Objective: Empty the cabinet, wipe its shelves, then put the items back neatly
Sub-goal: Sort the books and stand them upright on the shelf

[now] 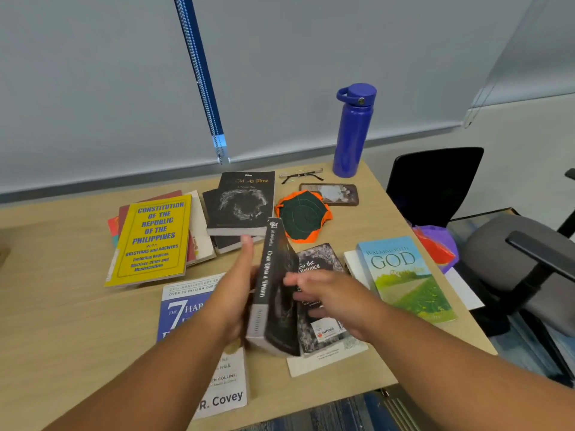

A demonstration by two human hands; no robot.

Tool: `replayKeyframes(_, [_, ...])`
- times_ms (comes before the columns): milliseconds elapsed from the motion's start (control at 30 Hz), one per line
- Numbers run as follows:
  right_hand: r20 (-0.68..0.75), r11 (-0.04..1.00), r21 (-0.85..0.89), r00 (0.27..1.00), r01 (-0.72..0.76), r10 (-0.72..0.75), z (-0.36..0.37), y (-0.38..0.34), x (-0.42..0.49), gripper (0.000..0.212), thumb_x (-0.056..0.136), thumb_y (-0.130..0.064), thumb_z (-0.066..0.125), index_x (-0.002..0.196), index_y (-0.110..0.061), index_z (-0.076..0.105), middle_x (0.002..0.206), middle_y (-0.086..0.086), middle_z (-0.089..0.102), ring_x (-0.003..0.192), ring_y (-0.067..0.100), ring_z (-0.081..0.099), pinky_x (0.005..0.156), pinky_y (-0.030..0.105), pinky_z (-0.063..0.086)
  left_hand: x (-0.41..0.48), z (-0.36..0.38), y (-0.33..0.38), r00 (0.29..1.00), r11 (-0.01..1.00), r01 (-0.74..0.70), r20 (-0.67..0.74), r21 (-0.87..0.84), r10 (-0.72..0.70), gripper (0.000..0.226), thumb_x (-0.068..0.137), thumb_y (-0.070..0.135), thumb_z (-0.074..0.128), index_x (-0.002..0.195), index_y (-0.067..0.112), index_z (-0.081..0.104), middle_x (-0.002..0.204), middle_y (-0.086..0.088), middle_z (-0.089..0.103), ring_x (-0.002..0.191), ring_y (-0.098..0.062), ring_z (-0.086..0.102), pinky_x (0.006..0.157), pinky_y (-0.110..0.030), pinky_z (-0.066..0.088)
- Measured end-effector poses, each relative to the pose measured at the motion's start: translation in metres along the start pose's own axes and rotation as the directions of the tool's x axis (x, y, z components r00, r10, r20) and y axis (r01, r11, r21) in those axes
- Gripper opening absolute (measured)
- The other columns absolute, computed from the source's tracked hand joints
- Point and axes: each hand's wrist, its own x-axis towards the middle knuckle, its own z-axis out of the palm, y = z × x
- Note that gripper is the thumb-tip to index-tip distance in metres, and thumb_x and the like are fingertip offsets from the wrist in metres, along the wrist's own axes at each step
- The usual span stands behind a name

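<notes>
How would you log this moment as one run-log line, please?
left hand: holds black book, spine toward camera | right hand: open, blurred, beside book | table: other books flat, blue bottle upright

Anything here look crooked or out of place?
Nothing spilled. The yellow book sits skewed on an uneven stack, a crumpled cloth lies among the books, and the left hand holds a black book on edge.
</notes>
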Motion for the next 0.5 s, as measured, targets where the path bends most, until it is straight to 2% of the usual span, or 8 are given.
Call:
replayKeyframes(67, [0.021,0.989,-0.145,1.000,-0.011,0.014,0.008,0.004,0.005,0.027,0.103,-0.022,0.053,0.121,-0.033,0.071,0.128,-0.009,0.066,0.119,0.007,0.059,0.099,0.033,0.051,0.001,-0.016,0.007,0.997,0.993,-0.063,-0.033,0.099,0.066,0.058,0.085,0.074,0.059,0.110,0.024,0.076,0.105,-0.007,0.077,0.100,-0.030,0.074,0.099,-0.050,0.053])
replayKeyframes(133, [-0.024,0.985,-0.175,1.000,-0.001,-0.004,0.016,0.010,0.007,0.029,0.100,-0.021,0.059,0.127,-0.030,0.066,0.128,-0.008,0.065,0.115,0.005,0.060,0.103,0.035,0.051,0.005,-0.028,0.002,0.968,0.941,-0.103,-0.184,0.322,0.169,0.031,0.084,0.045,0.075,0.109,0.028,0.074,0.097,0.001,0.079,0.091,-0.024,0.076,0.096,-0.051,0.055])
replayKeyframes(167, [-0.098,0.985,-0.173,0.995,0.004,-0.021,0.018,0.013,0.009,0.032,0.097,-0.024,0.064,0.128,-0.030,0.063,0.129,-0.009,0.063,0.113,0.006,0.061,0.103,0.038,0.051,0.007,-0.034,0.000,0.954,0.943,-0.110,-0.234,0.315,0.189,0.025,0.087,0.033,0.075,0.111,0.027,0.072,0.095,0.001,0.079,0.089,-0.024,0.076,0.094,-0.051,0.056])
replayKeyframes(233, [-0.222,0.995,-0.100,0.975,-0.020,-0.003,0.017,0.018,0.011,0.042,0.090,-0.036,0.073,0.129,-0.032,0.057,0.126,-0.008,0.062,0.109,0.011,0.064,0.100,0.042,0.053,0.005,-0.039,-0.001,0.953,0.972,-0.156,-0.233,0.177,0.195,0.024,0.093,0.021,0.071,0.117,0.022,0.069,0.097,-0.004,0.079,0.089,-0.027,0.076,0.091,-0.052,0.058])
replayKeyframes(300, [-0.172,0.999,0.033,0.985,-0.030,0.036,0.012,0.016,0.009,0.053,0.085,-0.043,0.077,0.131,-0.033,0.054,0.122,-0.004,0.067,0.106,0.016,0.069,0.096,0.044,0.056,0.002,-0.041,0.001,0.961,0.975,-0.221,-0.176,-0.022,0.214,0.029,0.095,0.020,0.069,0.123,0.019,0.064,0.103,-0.009,0.077,0.093,-0.031,0.075,0.087,-0.052,0.059])
replayKeyframes(367, [-0.071,0.996,0.086,0.997,0.011,-0.005,0.004,0.007,0.003,0.049,0.085,-0.040,0.077,0.130,-0.029,0.058,0.118,-0.001,0.073,0.105,0.020,0.072,0.095,0.045,0.056,-0.001,-0.034,0.008,0.960,0.945,-0.273,-0.120,-0.179,0.254,0.034,0.094,0.025,0.068,0.127,0.021,0.060,0.110,-0.011,0.076,0.098,-0.033,0.074,0.086,-0.053,0.059])
replayKeyframes(433, [-0.072,0.991,0.102,0.994,0.087,-0.080,-0.005,-0.005,-0.004,0.035,0.093,-0.030,0.069,0.127,-0.024,0.062,0.114,0.002,0.075,0.104,0.022,0.072,0.096,0.046,0.055,0.004,-0.022,0.011,0.956,0.938,-0.294,-0.078,-0.185,0.285,0.033,0.095,0.029,0.066,0.127,0.025,0.059,0.113,-0.006,0.076,0.101,-0.029,0.074,0.090,-0.052,0.058])
replayKeyframes(500, [-0.152,0.984,0.121,0.982,0.134,-0.115,-0.013,-0.006,-0.007,0.029,0.098,-0.026,0.063,0.126,-0.020,0.063,0.111,0.004,0.076,0.103,0.024,0.073,0.097,0.048,0.055,0.011,-0.012,0.012,0.973,0.969,-0.232,-0.002,-0.089,0.232,0.043,0.093,0.032,0.069,0.133,0.031,0.052,0.118,0.000,0.074,0.103,-0.025,0.073,0.092,-0.053,0.057])
